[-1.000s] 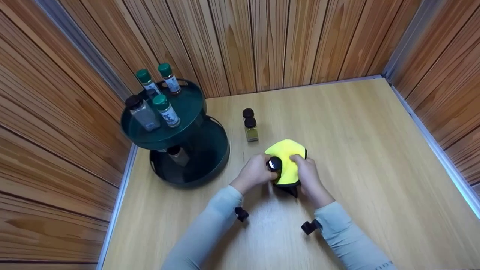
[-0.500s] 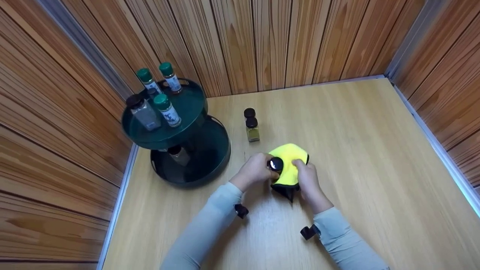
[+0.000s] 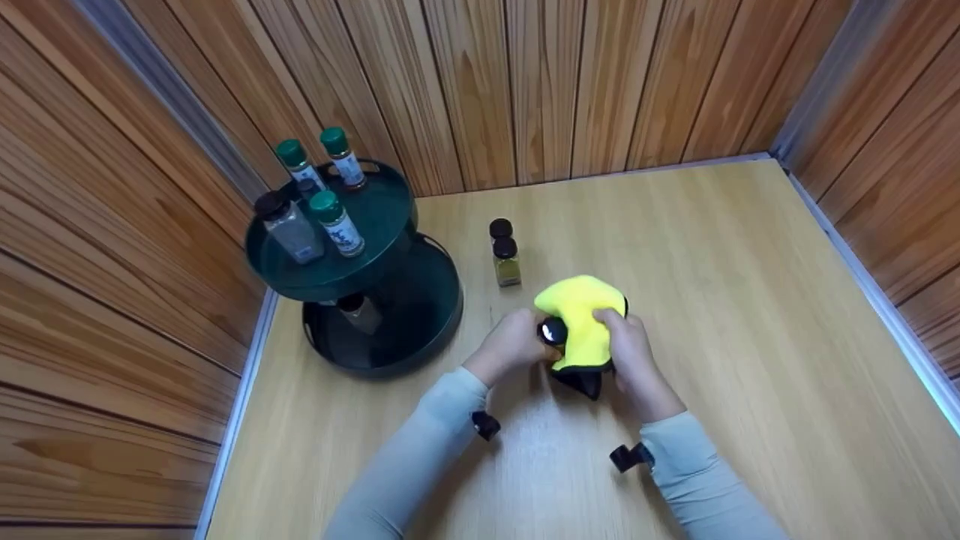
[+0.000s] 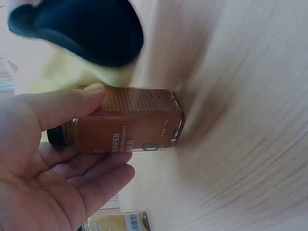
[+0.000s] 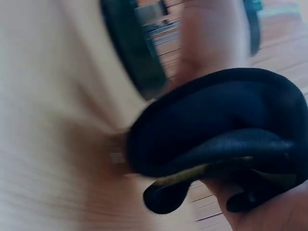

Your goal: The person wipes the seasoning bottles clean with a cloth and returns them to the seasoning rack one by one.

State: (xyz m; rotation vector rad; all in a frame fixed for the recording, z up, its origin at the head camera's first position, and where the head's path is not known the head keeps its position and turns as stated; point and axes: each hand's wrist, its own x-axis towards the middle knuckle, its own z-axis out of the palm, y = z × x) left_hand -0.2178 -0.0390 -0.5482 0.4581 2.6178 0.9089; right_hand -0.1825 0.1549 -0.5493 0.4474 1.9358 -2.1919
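Observation:
My left hand (image 3: 514,345) grips a square glass pepper jar (image 4: 132,120) with reddish-brown contents and a black cap (image 3: 553,331). In the left wrist view the thumb lies along one side and the fingers are behind it. The jar's base is close over the table. My right hand (image 3: 636,358) pinches a folded cloth (image 3: 585,311), bright yellow on one face and dark on the other, with a black edge. The cloth stands right against the jar's side in the head view. In the right wrist view its dark face hides most of the jar.
A dark green two-tier turntable rack (image 3: 386,214) stands at the left. Several green-capped bottles (image 3: 343,229) and a dark-capped jar (image 3: 291,229) are on its upper tier, another jar (image 3: 360,311) below. Two dark-capped jars (image 3: 508,270) stand behind my hands.
The cloth first dips toward me, then rises and shifts right, bunching differently, as the right hand moves with it. The left hand and the jar stay nearly in place.

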